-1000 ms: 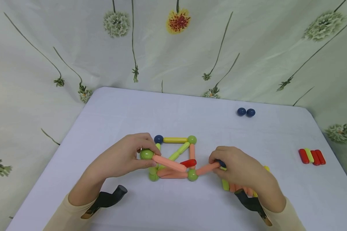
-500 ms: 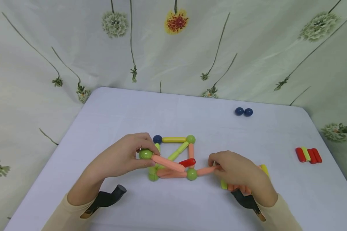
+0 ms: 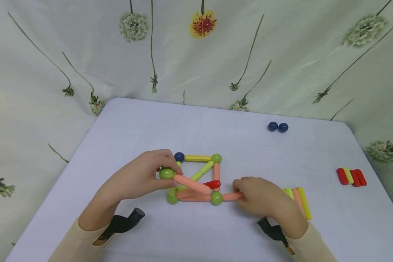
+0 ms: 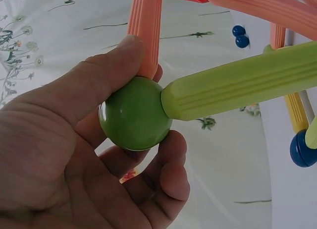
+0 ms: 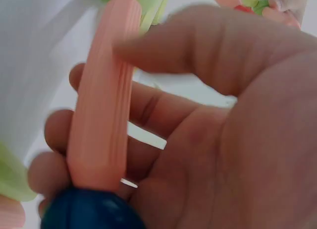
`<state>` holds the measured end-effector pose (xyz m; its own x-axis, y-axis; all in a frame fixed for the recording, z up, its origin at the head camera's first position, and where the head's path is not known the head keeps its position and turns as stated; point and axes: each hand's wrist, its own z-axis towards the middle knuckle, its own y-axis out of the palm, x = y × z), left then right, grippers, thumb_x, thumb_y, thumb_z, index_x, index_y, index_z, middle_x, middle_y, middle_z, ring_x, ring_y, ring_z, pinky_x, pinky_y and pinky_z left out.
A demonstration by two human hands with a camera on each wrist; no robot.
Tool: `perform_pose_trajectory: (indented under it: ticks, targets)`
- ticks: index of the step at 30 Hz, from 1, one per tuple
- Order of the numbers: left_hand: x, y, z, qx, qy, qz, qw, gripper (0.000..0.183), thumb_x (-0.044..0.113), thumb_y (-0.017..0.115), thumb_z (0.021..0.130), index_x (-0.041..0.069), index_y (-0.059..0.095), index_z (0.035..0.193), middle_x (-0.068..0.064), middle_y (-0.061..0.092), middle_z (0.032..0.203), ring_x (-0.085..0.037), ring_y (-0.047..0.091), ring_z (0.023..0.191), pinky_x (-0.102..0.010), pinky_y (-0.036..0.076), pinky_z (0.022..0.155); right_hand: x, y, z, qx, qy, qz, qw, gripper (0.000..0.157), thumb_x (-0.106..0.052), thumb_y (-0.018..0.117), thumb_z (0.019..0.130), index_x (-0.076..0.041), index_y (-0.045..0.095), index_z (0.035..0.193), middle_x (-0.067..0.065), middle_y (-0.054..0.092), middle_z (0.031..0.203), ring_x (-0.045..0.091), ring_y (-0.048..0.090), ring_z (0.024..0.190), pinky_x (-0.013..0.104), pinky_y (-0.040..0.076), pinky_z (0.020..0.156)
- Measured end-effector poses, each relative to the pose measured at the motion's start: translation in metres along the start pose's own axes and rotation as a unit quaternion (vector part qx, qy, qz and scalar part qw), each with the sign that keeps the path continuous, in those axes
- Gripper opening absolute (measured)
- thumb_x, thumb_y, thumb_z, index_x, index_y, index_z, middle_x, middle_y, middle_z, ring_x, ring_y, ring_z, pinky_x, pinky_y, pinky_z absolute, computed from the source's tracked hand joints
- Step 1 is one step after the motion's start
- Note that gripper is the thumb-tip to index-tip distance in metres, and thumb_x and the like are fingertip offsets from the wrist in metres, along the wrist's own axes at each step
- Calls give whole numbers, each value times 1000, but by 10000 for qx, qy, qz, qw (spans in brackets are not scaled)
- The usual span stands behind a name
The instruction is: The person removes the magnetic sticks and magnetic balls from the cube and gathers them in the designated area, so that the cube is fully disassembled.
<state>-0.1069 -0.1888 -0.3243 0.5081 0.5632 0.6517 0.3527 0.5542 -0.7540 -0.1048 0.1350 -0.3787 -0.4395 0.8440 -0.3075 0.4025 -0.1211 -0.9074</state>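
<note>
My left hand (image 3: 150, 174) pinches a green ball (image 4: 134, 114) from a ball-and-stick building set. From that ball a salmon-pink stick (image 3: 191, 183) slopes down to the right, and a lime stick (image 4: 237, 83) also meets it in the left wrist view. My right hand (image 3: 260, 196) grips another salmon-pink stick (image 5: 101, 105) between thumb and fingers. A dark blue ball (image 5: 91, 211) sits on that stick's near end, hidden by the hand in the head view. Its other end meets the green ball (image 3: 216, 198) at the frame's front right corner.
The flat part of the frame has a yellow stick (image 3: 198, 158) along its back. Loose lime, pink and yellow sticks (image 3: 304, 203) lie beside my right wrist. Two blue balls (image 3: 278, 126) rest at the back, and short red and lime sticks (image 3: 351, 177) at the far right.
My right hand has moved left and toward the front edge, and its pink stick now lies nearly level. The blue ball has gone out of sight in the head view. My left hand stays put.
</note>
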Motion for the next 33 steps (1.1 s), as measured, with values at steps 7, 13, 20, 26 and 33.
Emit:
perform_pose_trajectory:
  ticks: [7,13,20,26,33]
  targets:
    - [-1,0,0,-33,37,-41,10000,20,20,80,83,29,72,98,14,58,91,-8,53,76,-26,46,59,-5,4,1,754,-639,-809,9918,17,-18,74,82,-21,58,77,-11,43,63,10,41,55,27,38,58]
    - [0,-2,-1,-52,52,-73,9999,19,20,79,83,28,71,98,14,58,91,-9,53,76,-26,46,59,-15,13,7,979,-768,-1560,9799,14,-13,70,78,-16,56,80,-9,42,63,10,41,55,30,42,62]
    - [1,-2,0,-70,143,-46,9999,19,19,79,83,29,71,98,14,57,92,-8,53,77,-26,47,59,-19,26,13,1240,-812,-1818,9721,25,-38,70,85,-21,54,76,-9,38,58,9,40,54,28,34,58]
    - [2,-1,0,-91,89,-67,9999,18,20,79,84,29,71,98,14,58,92,-8,53,77,-26,47,60,-19,30,16,1405,-852,-1943,9671,30,-49,70,83,-25,56,73,-11,37,56,8,39,52,28,30,57]
    - [2,-1,-1,-112,43,-109,9999,19,19,79,83,29,72,97,14,58,92,-9,53,78,-26,47,60,-17,28,15,1504,-828,-2142,9616,26,-47,72,84,-24,62,77,-10,38,57,8,39,53,27,30,58]
